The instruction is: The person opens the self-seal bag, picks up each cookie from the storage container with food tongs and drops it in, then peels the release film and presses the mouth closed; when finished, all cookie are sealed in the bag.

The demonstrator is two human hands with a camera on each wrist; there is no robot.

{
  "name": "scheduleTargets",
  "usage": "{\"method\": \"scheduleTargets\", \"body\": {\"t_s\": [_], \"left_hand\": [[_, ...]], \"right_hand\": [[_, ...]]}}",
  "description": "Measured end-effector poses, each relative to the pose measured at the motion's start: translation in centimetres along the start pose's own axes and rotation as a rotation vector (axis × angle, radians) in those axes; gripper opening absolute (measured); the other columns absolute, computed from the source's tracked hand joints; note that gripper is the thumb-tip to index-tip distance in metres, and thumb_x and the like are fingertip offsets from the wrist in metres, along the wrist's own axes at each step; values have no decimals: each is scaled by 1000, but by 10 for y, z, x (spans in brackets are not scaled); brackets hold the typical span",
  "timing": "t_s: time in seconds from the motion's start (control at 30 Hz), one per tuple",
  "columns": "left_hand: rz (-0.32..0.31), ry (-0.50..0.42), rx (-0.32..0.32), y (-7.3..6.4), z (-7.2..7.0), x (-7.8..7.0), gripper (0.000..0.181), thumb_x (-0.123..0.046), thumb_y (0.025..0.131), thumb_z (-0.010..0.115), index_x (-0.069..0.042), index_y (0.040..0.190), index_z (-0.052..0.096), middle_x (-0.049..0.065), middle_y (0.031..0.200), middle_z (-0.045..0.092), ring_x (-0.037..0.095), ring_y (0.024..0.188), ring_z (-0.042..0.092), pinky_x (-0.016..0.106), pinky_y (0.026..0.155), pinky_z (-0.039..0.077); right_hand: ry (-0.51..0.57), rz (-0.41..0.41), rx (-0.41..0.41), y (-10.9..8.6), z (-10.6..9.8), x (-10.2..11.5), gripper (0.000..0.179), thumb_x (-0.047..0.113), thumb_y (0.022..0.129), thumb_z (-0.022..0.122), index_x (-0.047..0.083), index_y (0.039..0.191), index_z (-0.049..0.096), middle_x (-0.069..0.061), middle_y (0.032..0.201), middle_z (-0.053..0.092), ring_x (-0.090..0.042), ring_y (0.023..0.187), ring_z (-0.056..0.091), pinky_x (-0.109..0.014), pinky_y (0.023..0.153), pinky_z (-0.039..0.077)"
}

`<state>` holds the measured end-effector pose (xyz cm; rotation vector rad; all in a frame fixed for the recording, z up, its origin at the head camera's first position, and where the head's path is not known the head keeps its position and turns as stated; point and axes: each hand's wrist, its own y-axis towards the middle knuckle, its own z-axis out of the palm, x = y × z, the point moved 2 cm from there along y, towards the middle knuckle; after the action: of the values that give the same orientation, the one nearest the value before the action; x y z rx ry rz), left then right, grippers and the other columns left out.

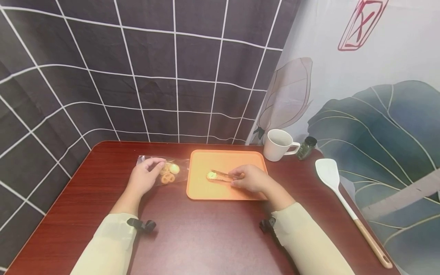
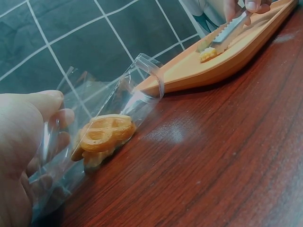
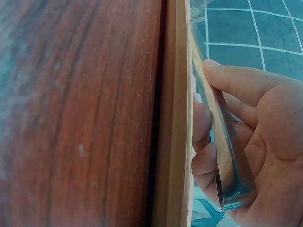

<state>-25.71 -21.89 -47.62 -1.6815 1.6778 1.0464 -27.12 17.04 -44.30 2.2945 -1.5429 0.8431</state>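
My left hand [image 1: 146, 177] holds the left end of a clear plastic bag [image 1: 183, 166], thumb and fingers at the film in the left wrist view. Inside the bag lie several cookies [image 2: 106, 131], one of them pretzel-shaped. Above the orange tray [image 1: 203, 157], my right hand [image 1: 252, 178] squeezes metal tongs [image 3: 222, 142] between thumb and fingers. The toothed tong tips lie around a small pale-topped cookie [image 1: 211, 175] on the tray. The bag's right end reaches the tray's left edge.
A white mug [image 1: 276, 147] stands at the tray's back right corner, beside a small dark-lidded jar [image 1: 306, 148]. Along the right table edge lies a white spatula [image 1: 338, 191] with a wooden handle. Curtains [image 1: 154, 95] hang behind the dark red table [image 1: 192, 236].
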Motion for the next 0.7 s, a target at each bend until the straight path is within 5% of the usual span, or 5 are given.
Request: {"method": "scheduleTargets", "body": {"t_s": [0.2,0.47,0.7], "left_hand": [[5,-3,-3,0,1,0,35,-37,109,63,-10,128,75,18,130,76,39,127,66,58,110,49],[-6,-2,-1,-1,1,0,35,-37,109,63,-11,129,75,17,130,76,38,127,66,58,110,49],[-7,-1,-3,-1,1,0,36,-37,109,63,-11,129,75,17,130,76,38,125,67,56,108,50]], "right_hand": [[36,30,23,5,2,0,33,21,91,85,14,122,80,-3,118,82,-18,113,73,-45,105,56],[15,-6,11,6,2,-1,30,22,93,83,15,123,80,-3,123,81,-25,126,70,-51,113,52],[31,-16,-25,7,1,6,32,24,92,84,18,123,81,1,119,82,-18,113,69,-45,105,53]]}}
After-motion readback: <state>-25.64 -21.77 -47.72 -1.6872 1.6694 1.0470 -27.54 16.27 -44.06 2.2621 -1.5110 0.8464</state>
